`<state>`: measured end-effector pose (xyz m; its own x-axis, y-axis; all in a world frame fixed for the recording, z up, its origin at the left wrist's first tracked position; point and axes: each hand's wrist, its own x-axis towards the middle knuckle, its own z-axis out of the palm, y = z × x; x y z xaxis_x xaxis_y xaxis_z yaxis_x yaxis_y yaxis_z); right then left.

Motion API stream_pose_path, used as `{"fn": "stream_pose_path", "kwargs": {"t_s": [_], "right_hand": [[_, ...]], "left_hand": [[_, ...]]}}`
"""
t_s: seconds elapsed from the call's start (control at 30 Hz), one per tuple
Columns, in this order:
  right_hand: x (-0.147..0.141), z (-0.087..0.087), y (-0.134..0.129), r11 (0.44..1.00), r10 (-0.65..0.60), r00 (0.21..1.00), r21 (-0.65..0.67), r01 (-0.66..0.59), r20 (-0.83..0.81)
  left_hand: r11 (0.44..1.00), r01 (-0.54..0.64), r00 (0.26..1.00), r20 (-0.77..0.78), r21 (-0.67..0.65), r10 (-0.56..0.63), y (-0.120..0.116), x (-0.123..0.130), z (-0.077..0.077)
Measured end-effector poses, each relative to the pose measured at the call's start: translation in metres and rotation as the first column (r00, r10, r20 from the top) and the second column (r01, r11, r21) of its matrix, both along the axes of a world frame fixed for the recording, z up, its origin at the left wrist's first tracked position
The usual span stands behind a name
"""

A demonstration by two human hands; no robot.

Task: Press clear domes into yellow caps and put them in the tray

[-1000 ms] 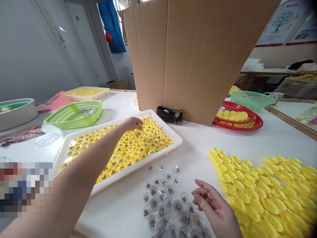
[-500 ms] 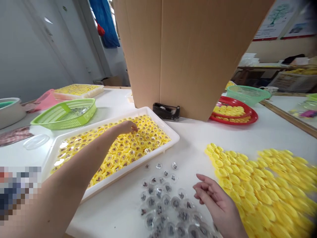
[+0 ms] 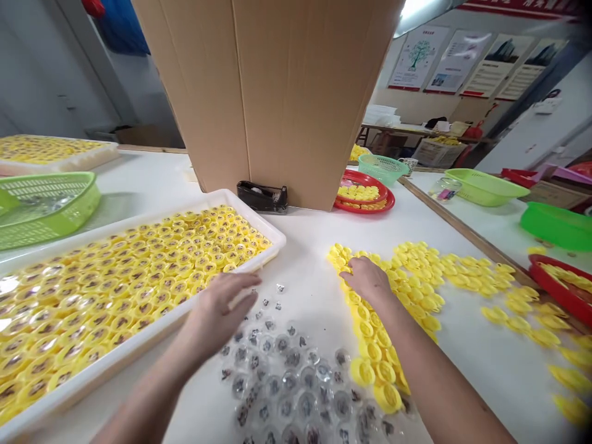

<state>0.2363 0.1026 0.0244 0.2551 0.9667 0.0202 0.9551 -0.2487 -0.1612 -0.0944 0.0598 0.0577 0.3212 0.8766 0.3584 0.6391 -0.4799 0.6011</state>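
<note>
My left hand (image 3: 222, 308) is over the table beside the near edge of a white tray (image 3: 276, 246), thumb and fingers apart and nothing seen between them. Rows of yellow round pieces with small pictures (image 3: 152, 271) fill that tray. Below and right of this hand lie many clear round domes with small printed pictures (image 3: 289, 376), loosely spread. My right hand (image 3: 369, 280) reaches down onto the left side of a pile of plain yellow round caps (image 3: 420, 277). Its thumb and bent fingers look slightly apart at the caps; their tips are partly hidden.
A black tape dispenser (image 3: 262, 197) stands before a tall cardboard box (image 3: 287, 92). Behind the caps are red plates (image 3: 388, 202) with yellow pieces and a pale green basket (image 3: 382, 168). A lime basket (image 3: 50, 225) stands at left. A wooden strip (image 3: 462, 222) crosses the table at right.
My left hand has left the tray's pieces and come back to its near edge. My right hand has moved forward from beside the domes onto the yellow caps. The view has turned right.
</note>
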Motion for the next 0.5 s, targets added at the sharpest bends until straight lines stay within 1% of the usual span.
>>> {"fn": "stream_pose_path", "kwargs": {"t_s": [0.07,0.13,0.23,0.3,0.33,0.37,0.43,0.5], "right_hand": [[-0.004,-0.002,0.01,0.998,-0.002,0.999,-0.068,0.005,0.035],[-0.007,-0.001,0.015,0.993,-0.004,0.999,-0.12,0.011,0.053],[-0.014,0.006,0.012,0.989,0.023,0.999,-0.147,-0.016,0.044],[-0.027,0.012,0.003,0.99,0.077,0.997,-0.119,-0.074,0.016],[-0.037,0.016,-0.004,0.989,0.115,0.993,-0.094,-0.115,-0.003],[-0.05,0.019,-0.011,0.985,0.16,0.987,-0.067,-0.161,-0.024],[-0.08,0.023,-0.027,0.963,0.266,0.961,-0.016,-0.268,-0.068],[-0.11,0.025,-0.042,0.929,0.369,0.923,0.02,-0.37,-0.111]], "left_hand": [[0.994,0.027,0.999,0.033,-0.108,-0.024,-0.014,0.015,-0.015],[0.978,0.005,0.998,0.057,-0.207,0.007,-0.018,0.021,-0.024],[0.938,-0.068,0.984,0.13,-0.339,0.118,-0.014,0.022,-0.027],[0.881,-0.086,0.943,0.247,-0.465,0.222,-0.012,0.022,-0.029],[0.842,-0.056,0.907,0.325,-0.537,0.267,-0.012,0.024,-0.031],[0.796,0.005,0.861,0.408,-0.605,0.304,-0.012,0.025,-0.034],[0.693,0.186,0.743,0.562,-0.696,0.364,-0.014,0.031,-0.042],[0.577,0.39,0.609,0.671,-0.718,0.423,-0.017,0.036,-0.05]]}}
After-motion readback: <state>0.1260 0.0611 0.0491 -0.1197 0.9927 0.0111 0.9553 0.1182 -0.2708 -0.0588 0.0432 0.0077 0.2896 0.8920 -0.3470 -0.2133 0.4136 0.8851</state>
